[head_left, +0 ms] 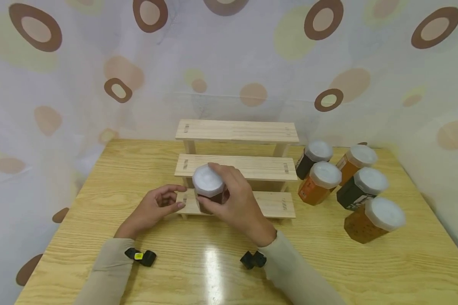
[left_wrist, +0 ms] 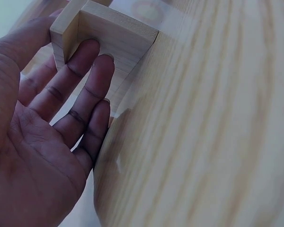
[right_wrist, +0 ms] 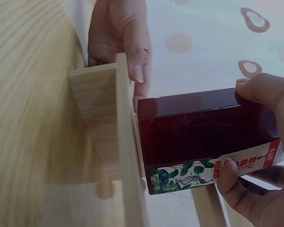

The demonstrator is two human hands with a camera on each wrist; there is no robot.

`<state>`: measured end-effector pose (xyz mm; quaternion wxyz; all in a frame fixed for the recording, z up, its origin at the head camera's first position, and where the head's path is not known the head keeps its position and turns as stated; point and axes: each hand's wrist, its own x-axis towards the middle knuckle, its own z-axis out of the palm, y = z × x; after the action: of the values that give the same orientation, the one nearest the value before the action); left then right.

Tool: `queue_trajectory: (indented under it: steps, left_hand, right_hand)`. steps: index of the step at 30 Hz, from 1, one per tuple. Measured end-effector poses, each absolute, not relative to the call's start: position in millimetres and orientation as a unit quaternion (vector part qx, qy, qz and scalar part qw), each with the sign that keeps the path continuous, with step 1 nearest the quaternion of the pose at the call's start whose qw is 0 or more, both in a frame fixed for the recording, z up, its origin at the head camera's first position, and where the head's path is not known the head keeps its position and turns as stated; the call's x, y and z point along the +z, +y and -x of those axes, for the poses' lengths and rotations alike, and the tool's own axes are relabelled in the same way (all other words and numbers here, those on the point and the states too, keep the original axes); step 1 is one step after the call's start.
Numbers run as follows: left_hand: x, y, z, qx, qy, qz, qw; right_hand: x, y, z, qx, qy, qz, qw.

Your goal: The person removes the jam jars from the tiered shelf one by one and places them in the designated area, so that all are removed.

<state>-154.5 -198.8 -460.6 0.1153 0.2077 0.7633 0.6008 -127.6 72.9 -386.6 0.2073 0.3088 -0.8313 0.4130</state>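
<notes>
My right hand (head_left: pixel 238 203) grips a many-sided jar (right_wrist: pixel 189 132) with dark red contents, a white lid and a leaf-printed label. It holds the jar upright over the left part of the lowest step of a wooden three-step rack (head_left: pixel 233 130). The jar's base is at or just above the board; I cannot tell whether it touches. My left hand (head_left: pixel 152 207) is at the left end of that step, fingers loosely bent. In the left wrist view, its fingers (left_wrist: pixel 97 80) lie under the board's end beside the support, and the thumb is partly hidden.
Several white-lidded jars stand on the table right of the rack: a dark jar (head_left: pixel 314 154) at the back, an orange jar (head_left: pixel 318 186) by the rack, another dark jar (head_left: pixel 360 190) and a speckled brown jar (head_left: pixel 370 222) in front. A patterned cloth (head_left: pixel 229 63) hangs behind.
</notes>
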Motion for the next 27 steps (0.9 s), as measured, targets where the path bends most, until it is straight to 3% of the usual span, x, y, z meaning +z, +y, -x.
queue_trajectory:
  steps: [15, 27]
  left_hand:
    - [-461.7, -197.5, 153.4, 0.6, 0.766, -0.195, 0.123]
    - [-460.3, -199.4, 153.3, 0.599, 0.767, -0.193, 0.124]
  right_hand:
    - [-371.6, 85.7, 120.2, 0.425, -0.825, -0.304, 0.215]
    - [-373.3, 130.9, 116.1, 0.429, -0.822, -0.288, 0.238]
